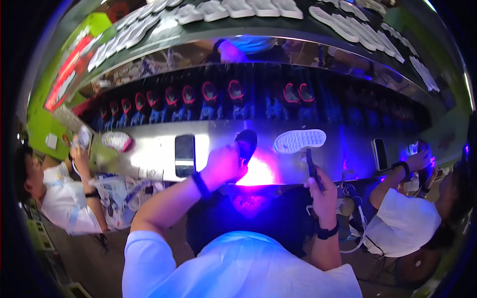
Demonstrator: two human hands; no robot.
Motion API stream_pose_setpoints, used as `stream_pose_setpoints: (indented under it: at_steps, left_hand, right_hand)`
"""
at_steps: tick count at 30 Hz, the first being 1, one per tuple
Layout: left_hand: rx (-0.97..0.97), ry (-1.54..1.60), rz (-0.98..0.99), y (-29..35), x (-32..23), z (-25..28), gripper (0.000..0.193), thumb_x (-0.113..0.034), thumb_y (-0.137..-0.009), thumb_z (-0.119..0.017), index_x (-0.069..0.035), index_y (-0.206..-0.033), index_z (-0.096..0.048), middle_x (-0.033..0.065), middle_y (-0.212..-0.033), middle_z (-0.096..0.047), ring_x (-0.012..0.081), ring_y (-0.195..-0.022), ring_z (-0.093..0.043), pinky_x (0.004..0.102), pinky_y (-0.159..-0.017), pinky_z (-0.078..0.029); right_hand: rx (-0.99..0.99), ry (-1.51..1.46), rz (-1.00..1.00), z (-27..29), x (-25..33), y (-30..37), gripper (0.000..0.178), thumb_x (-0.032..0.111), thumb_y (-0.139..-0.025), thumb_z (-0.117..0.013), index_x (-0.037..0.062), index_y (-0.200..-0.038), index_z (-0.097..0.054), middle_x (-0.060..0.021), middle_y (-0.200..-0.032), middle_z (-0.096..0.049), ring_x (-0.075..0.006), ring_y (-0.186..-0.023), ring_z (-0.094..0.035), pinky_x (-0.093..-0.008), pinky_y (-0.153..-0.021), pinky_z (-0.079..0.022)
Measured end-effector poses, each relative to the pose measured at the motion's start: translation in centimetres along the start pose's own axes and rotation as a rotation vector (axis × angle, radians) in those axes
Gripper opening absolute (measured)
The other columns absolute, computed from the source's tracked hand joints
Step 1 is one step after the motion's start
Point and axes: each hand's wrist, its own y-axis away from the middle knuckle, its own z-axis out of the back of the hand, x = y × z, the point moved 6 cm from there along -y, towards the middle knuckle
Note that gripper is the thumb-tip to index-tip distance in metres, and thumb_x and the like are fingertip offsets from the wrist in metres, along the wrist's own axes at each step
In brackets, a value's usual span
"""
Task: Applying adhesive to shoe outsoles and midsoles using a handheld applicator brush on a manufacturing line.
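Observation:
My left hand (223, 163) is closed around a dark shoe upper (247, 140), held over the metal bench (213, 130). A bright violet-pink glow lights the bench just beside it. In my right hand (324, 193) is a dark-handled brush (311, 166), gripped by the handle. Its head reaches up to the near edge of a white shoe sole (300, 141); whether it touches, I cannot tell. The sole lies on the bench with its patterned face up. My left fingertips are partly hidden behind the hand.
Phones (185, 156) (380, 154) lie on either side. A white-and-pink shoe (118, 141) is farther left. Behind the bench, dark uppers with red collars (209, 92) stand in a row. White soles (238, 8) line a shelf beyond. Co-workers sit left (69, 198) and right (405, 218).

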Motion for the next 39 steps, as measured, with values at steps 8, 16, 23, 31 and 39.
stream_pose_setpoints:
  at_steps: [8, 16, 23, 31, 39]
  left_hand:
    - [-0.14, 1.104, 0.024, 3.6, 0.6, 5.5, 0.077, -0.023, -0.074, -0.091, 0.003, -0.136, -0.055, 0.0137, -0.115, -0.072, 0.0227, -0.105, -0.07, 0.0389, -0.093, -0.055]
    - [-0.649, 0.555, -0.585, 9.7, -4.3, 11.7, 0.065, -0.018, -0.07, -0.085, -0.01, -0.131, -0.066, 0.0136, -0.125, -0.067, 0.0345, -0.115, -0.069, 0.0444, -0.094, -0.06]
    - [-0.724, 0.334, -0.67, 12.1, -5.8, 12.9, 0.044, -0.02, -0.081, -0.074, -0.017, -0.125, -0.073, 0.011, -0.126, -0.068, 0.0308, -0.119, -0.068, 0.0465, -0.103, -0.057]
    - [-0.673, 0.269, -0.693, 11.3, -7.7, 12.7, 0.041, -0.009, -0.078, -0.08, -0.018, -0.118, -0.074, 0.0107, -0.123, -0.068, 0.0325, -0.116, -0.069, 0.0496, -0.103, -0.056]
    - [-0.586, 0.175, -0.74, 8.6, -9.1, 11.0, 0.039, -0.013, -0.082, -0.077, -0.019, -0.121, -0.073, 0.0098, -0.123, -0.068, 0.0303, -0.119, -0.067, 0.0493, -0.108, -0.053]
  right_hand:
    - [0.117, 0.125, 0.097, -1.0, 5.0, 2.6, 0.044, 0.001, -0.095, -0.065, -0.0004, -0.139, -0.06, -0.0059, -0.096, -0.07, -0.0121, -0.085, -0.066, -0.0267, -0.081, -0.052]
    - [0.226, 0.226, 0.156, -3.4, 7.5, 2.6, 0.043, 0.003, -0.092, -0.069, 0.0022, -0.134, -0.065, -0.01, -0.101, -0.075, -0.0142, -0.085, -0.068, -0.0284, -0.08, -0.053]
    - [0.258, 0.303, 0.243, -4.9, 10.1, 1.2, 0.042, 0.004, -0.091, -0.07, 0.0016, -0.133, -0.066, -0.0146, -0.104, -0.075, -0.019, -0.089, -0.07, -0.0322, -0.082, -0.053]
    - [0.326, 0.244, 0.201, -3.5, 7.5, 2.1, 0.044, 0.002, -0.089, -0.07, 0.0013, -0.133, -0.065, -0.0157, -0.11, -0.076, -0.0214, -0.1, -0.072, -0.033, -0.091, -0.054]
    - [0.414, 0.101, 0.019, -0.3, 4.3, 4.3, 0.045, 0.001, -0.089, -0.07, 0.0008, -0.134, -0.065, -0.0105, -0.1, -0.075, -0.0148, -0.088, -0.069, -0.0302, -0.084, -0.054]
